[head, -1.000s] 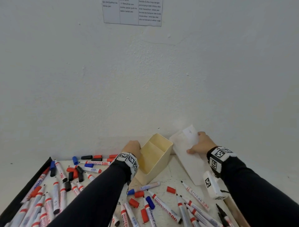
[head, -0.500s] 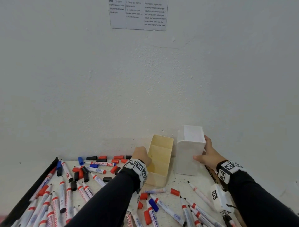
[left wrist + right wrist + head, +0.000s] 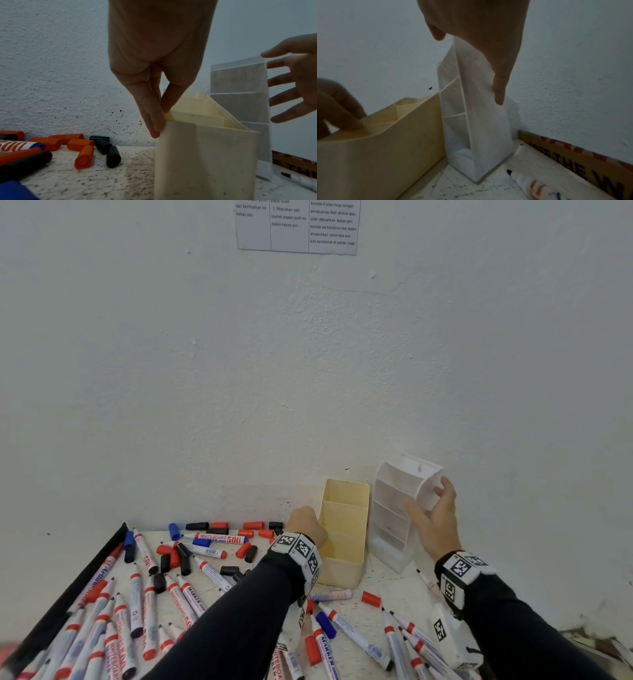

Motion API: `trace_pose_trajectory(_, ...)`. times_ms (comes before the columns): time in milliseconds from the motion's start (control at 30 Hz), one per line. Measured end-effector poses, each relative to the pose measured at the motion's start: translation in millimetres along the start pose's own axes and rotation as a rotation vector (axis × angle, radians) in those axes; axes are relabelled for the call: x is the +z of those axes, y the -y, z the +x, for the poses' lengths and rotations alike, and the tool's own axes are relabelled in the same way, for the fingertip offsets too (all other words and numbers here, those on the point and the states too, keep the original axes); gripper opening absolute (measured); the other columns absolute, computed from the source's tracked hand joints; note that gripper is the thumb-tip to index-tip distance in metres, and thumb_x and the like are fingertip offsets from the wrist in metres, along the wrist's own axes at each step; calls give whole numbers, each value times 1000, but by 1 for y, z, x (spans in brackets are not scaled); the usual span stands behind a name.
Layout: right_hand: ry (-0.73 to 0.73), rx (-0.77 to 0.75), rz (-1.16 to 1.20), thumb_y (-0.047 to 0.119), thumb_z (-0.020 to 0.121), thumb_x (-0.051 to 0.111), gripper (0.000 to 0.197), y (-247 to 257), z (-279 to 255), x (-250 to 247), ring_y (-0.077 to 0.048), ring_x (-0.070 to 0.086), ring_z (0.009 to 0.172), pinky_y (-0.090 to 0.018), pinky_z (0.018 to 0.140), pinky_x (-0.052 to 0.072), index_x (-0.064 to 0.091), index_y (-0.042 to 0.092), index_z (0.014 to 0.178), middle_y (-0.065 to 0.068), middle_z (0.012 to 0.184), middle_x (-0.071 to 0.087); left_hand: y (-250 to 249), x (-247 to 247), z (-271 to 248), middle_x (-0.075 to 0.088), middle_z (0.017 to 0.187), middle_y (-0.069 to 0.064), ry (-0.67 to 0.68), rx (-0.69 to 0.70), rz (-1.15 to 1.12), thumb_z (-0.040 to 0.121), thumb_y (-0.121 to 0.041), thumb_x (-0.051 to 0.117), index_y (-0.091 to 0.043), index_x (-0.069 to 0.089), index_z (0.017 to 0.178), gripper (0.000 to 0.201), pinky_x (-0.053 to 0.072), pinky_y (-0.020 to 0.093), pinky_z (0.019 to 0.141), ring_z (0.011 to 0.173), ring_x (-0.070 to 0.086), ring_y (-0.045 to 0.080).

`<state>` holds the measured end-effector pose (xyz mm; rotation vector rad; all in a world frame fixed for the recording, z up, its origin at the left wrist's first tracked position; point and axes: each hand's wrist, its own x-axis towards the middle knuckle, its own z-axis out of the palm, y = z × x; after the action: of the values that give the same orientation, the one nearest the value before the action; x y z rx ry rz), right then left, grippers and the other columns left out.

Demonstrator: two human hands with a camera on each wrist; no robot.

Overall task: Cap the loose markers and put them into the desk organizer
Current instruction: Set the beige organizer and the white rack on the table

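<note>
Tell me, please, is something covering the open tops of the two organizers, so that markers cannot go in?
Nothing visible covers them. The cream plastic organizer is open on top; the left hand only pinches its rim. The white tiered organizer is open too, with the right hand beside it.

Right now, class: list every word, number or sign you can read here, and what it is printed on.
"WHITEBOARD 500": marker near the wall.
"MARKER": marker barrel left of the sleeve.
"MARKER": barrel at the bottom.
"THE": cardboard edge; other letters cut off.
Wall sheet: mostly too small.
Wristbands: coded squares only.
</note>
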<state>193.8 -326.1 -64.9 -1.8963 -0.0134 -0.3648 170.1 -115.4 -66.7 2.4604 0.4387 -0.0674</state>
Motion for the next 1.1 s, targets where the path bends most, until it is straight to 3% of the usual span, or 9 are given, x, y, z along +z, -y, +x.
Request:
trace_pose_trajectory(67,16,-3,-81,16,81,67,85,-1,0,2,-30,36,130,-46,105,37,11,16,145,-13,145,28,0,1,-1,60,105,15,10,0,-30,85,3,49,3,58,106,23,57,33,79,90,64,29)
trace_pose_trajectory(133,4,9,-124,2,84,56,75,-1,1,0,-33,42,124,-44,100,39,14,18,144,-16,139,38,0,2,-3,59,109,16,20,-8,-61,85,4,49,3,58,107,24,58,38,79,86,63,30)
trace_pose_trajectory(267,49,32,-165,-8,86,40,65,0,1,-10,-26,51,96,-30,81,41,21,16,142,-18,120,54,-2,3,-4,54,100,13,29,-30,-116,84,5,50,3,57,101,19,58,39,79,79,56,27)
trace_pose_trajectory(433,-39,-3,-171,3,93,43,51,-1,-3,-9,-35,47,119,-35,95,38,24,8,140,-22,132,46,-8,8,-7,52,77,6,33,-38,-102,82,4,51,-5,53,80,10,56,31,75,77,54,23)
trace_pose_trajectory(600,-69,-48,-60,31,89,56,83,6,-27,2,-29,30,134,-29,97,30,-1,16,148,-14,150,17,-10,15,-6,59,103,15,32,-31,-145,84,4,50,2,56,102,19,52,27,67,82,54,22)
trace_pose_trajectory(733,-26,-27,-151,31,71,78,117,9,-29,11,-31,29,134,-38,105,32,-11,19,147,-15,151,14,-9,16,-9,58,83,12,24,-51,-202,83,4,49,-6,56,77,13,59,38,72,71,60,26)
trace_pose_trajectory(833,-32,-10,-122,25,70,80,119,10,-20,12,-32,26,136,-40,109,28,-11,18,147,-15,151,14,-7,15,-12,55,114,14,25,-61,-311,86,0,52,-5,56,113,28,57,35,60,69,62,27)
trace_pose_trajectory(900,-17,16,-87,23,69,80,119,8,-12,11,-30,25,137,-39,110,27,-9,18,147,-13,153,14,-7,15,-13,52,124,15,34,-55,-352,88,-1,54,-7,46,130,43,57,33,61,80,65,30)
trace_pose_trajectory(1100,-71,45,-55,21,63,84,103,-3,6,18,-30,41,125,-36,100,38,18,6,140,-14,136,39,-9,15,-17,62,116,15,80,-30,-453,89,-1,57,-8,41,137,51,58,39,76,90,67,31)
